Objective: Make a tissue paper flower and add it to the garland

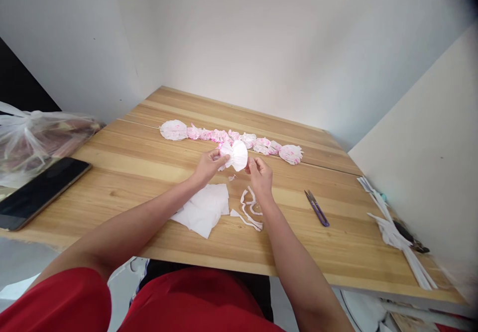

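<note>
Pinched in my left hand (211, 165) is a white gathered paper piece (239, 156), fanned out and round on its right side. My right hand (260, 171) is beside its right edge with thumb and fingers pressed together; whatever they hold is too small to make out. Behind both hands a row of pink and white crumpled paper flowers (205, 134) crosses the wooden table (149, 148). White paper sheets (205, 207) lie under my left forearm. Thin twisted paper strips (248, 217) are near my right wrist.
Purple-handled snips (317, 208) lie to the right. Folded white strips (396, 237) and a dark tool (409, 235) are at the table's right edge. On the left are a black phone (41, 190) and a clear plastic bag (45, 138). Walls stand behind the table.
</note>
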Motion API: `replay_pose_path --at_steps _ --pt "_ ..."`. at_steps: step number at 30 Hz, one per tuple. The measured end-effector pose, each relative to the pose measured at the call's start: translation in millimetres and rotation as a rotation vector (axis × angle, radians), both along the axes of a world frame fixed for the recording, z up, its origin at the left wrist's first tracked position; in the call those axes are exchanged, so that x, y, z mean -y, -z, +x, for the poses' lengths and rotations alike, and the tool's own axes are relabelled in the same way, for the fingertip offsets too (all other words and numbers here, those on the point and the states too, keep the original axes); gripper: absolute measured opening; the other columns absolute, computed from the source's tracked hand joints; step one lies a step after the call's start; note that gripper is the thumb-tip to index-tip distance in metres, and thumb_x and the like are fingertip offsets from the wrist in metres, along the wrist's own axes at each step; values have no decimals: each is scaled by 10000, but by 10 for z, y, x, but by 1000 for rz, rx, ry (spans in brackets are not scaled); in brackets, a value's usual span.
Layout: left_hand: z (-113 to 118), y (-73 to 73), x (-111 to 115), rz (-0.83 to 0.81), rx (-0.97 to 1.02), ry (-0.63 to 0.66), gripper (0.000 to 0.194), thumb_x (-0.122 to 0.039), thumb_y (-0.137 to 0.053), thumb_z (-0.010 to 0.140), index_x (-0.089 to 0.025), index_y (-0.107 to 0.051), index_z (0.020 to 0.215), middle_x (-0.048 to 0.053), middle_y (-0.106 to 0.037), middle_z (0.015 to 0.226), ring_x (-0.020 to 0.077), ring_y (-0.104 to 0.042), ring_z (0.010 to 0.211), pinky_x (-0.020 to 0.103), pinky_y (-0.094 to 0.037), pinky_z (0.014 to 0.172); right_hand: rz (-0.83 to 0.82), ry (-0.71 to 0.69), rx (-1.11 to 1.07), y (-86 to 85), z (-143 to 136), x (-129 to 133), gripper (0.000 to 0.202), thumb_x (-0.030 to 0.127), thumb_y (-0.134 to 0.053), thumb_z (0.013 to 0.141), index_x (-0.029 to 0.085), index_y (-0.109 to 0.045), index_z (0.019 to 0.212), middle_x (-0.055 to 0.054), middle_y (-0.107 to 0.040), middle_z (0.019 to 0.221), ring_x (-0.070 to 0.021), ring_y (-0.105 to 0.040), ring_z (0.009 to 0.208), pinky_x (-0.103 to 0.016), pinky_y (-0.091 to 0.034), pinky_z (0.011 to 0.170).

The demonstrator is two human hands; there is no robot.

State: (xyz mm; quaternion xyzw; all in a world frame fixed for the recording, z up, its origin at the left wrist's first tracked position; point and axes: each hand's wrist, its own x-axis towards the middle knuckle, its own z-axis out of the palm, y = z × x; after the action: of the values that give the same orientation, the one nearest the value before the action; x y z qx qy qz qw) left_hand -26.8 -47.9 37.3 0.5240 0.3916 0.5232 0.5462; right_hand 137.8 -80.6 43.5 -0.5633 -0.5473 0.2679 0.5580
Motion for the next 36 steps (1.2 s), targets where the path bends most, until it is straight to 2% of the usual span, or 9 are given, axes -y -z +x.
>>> replay_pose_path --at_steps 7,13,15,19,23,27,29,32,36 --pt "-8 4 -1 -8 32 -6 341 -463 -726 674 -144 -608 694 0 -599 608 96 -483 539 228 -354 524 -3 -9 31 67 35 -24 333 491 -512 857 203 -614 724 -8 -641 683 -150 -574 649 -271 -476 653" --pt "-10 22 -7 1 32 -24 328 -453 -724 685 -146 -609 701 4 -610 614 98 -491 541 232 -360 528 -27 -38 47 -11 108 -74 344 487 -504 855 188 -661 795 -33 -691 759 -160 -605 692 -276 -463 656" --pt "-10 29 -17 0 34 -28 328 -453 -723 683 -148 -601 696 6 -609 611 104 -500 546 237 -365 528 -63 -95 178 -31 150 -103 284 428 -525 851 193 -674 797 -23 -706 772 -161 -611 706 -278 -449 673" --pt "-20 14 -30 6 59 -42 322 -444 -718 694 -151 -585 693 4 -600 602 105 -507 542 240 -384 529 -199 -249 581 0 221 -125 168 320 -596 830 218 -717 886 -23 -733 820 -179 -628 734 -284 -410 666" --pt "-28 -14 -31 14 77 -57 308 -433 -720 696 -154 -589 701 -6 -588 585 100 -507 532 228 -389 517 -259 -299 846 84 181 -82 266 361 -691 800 218 -694 1024 -61 -718 965 -196 -634 835 -272 -401 669" --pt "-26 -21 -29 17 101 -59 287 -411 -719 696 -153 -595 697 -4 -595 595 98 -519 536 219 -395 509 -219 -301 1021 129 97 -57 130 303 -597 890 194 -666 874 -66 -680 955 -184 -601 880 -261 -374 685" --pt "-26 -23 -29 13 100 -61 273 -396 -719 696 -150 -600 699 -4 -598 597 96 -526 537 212 -398 503 -207 -275 1036 95 143 -46 150 276 -563 909 187 -642 817 -67 -677 922 -184 -592 861 -265 -366 686" --pt "-29 -24 -33 7 103 -55 255 -378 -719 695 -146 -622 738 -1 -610 613 94 -540 540 201 -404 491 -242 -183 955 -25 372 55 154 292 -576 894 187 -627 793 -55 -687 848 -179 -587 777 -268 -353 658" --pt "-31 -8 -44 20 103 -55 260 -382 -721 692 -146 -618 730 2 -619 621 91 -547 538 192 -410 479 -330 -258 836 -138 755 400 123 305 -597 855 203 -643 803 -11 -697 775 -150 -581 689 -255 -347 622"
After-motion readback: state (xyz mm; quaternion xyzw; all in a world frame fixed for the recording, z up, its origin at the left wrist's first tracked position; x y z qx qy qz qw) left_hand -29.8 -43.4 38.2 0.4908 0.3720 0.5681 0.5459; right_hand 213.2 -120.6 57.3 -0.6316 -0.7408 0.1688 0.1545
